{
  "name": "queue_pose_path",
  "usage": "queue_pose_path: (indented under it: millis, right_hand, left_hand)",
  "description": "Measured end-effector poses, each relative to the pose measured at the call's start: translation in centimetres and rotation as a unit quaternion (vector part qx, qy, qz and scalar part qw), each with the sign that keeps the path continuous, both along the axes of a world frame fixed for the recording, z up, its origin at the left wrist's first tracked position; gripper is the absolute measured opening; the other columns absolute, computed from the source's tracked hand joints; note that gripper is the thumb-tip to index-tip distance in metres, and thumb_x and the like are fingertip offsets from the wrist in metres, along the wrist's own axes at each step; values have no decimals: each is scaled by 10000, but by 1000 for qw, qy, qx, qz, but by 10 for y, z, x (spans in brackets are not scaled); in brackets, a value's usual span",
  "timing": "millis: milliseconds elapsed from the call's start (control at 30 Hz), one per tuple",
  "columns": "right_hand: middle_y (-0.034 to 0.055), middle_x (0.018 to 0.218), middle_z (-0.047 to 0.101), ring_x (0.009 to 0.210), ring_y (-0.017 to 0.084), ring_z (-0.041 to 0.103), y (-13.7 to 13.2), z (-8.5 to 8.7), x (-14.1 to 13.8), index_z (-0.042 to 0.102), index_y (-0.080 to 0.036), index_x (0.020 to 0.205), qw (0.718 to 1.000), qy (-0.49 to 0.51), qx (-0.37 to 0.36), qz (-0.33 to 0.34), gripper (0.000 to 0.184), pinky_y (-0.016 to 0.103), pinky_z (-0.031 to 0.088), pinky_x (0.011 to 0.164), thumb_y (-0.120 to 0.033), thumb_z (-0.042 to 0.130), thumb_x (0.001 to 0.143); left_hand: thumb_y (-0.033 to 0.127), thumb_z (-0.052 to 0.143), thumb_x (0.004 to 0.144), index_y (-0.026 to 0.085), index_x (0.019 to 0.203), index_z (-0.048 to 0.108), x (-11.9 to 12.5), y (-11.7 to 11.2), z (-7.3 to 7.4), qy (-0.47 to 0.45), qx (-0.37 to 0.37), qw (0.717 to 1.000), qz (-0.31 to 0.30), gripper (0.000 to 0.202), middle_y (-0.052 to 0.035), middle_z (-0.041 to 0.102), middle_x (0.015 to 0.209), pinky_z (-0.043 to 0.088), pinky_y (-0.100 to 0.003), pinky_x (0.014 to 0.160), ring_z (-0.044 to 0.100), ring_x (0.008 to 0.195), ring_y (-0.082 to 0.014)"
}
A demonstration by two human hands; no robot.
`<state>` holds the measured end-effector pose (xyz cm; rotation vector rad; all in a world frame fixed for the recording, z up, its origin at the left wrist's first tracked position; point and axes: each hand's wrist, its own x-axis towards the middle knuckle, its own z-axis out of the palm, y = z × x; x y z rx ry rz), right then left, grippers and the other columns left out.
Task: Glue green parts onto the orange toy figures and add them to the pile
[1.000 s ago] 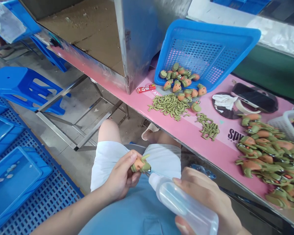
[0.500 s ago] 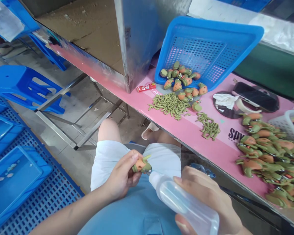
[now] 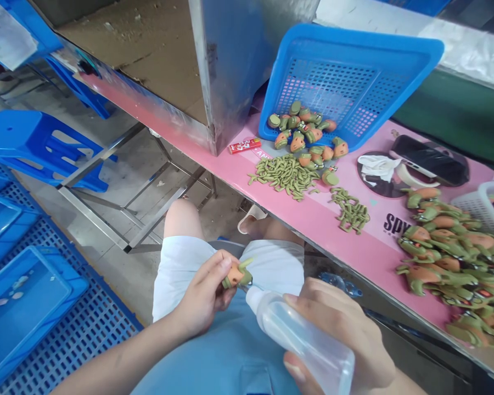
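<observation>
Over my lap, my left hand (image 3: 209, 293) pinches a small orange-and-green toy figure (image 3: 235, 276) with a thin green piece standing up from it. My right hand (image 3: 341, 323) is wrapped round a translucent squeeze bottle (image 3: 300, 337) with a white cap. The thin nozzle of the bottle points at the underside of the figure; whether it touches cannot be made out. On the pink tabletop lie a larger pile of small green curved pieces (image 3: 287, 174) and a smaller pile of the same pieces (image 3: 351, 211).
A tilted blue basket (image 3: 354, 41) has several figures (image 3: 307, 131) at its low end. Many assembled figures (image 3: 453, 252) are heaped at the right, beside a white basket (image 3: 481, 206). A phone (image 3: 432, 159), a red packet (image 3: 245, 145), a metal box (image 3: 230, 82) and a blue stool (image 3: 28, 137) are around.
My right hand and the squeeze bottle have shifted slightly left and down. The figure in my left hand has hardly moved.
</observation>
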<state>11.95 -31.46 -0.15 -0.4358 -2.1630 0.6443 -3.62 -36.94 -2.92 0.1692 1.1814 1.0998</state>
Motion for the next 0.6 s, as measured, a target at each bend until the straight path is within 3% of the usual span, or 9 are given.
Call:
queue_pose_path:
  millis: [433,600]
  right_hand:
    - [52,521,496,415,136,428,-2,-5,1,521,-37,945,999,32,-19,14,187,274,332,360,-211,512,874]
    - [1,501,453,380,118,409,-5,-9,-13,523,-93,899,991,103,-42,-70,272,251,318,355,-355,454,883]
  left_hand:
    - [523,635,668,172,728,556,-3,-6,-3,86,33,996,-7,365,39,498,586,206,-185,400,364,439,-64]
    - [491,653,663,183,718,582,-3,-8,-4,103,6,994,18,321,48,488,553,238,-163,395,341,446,-63]
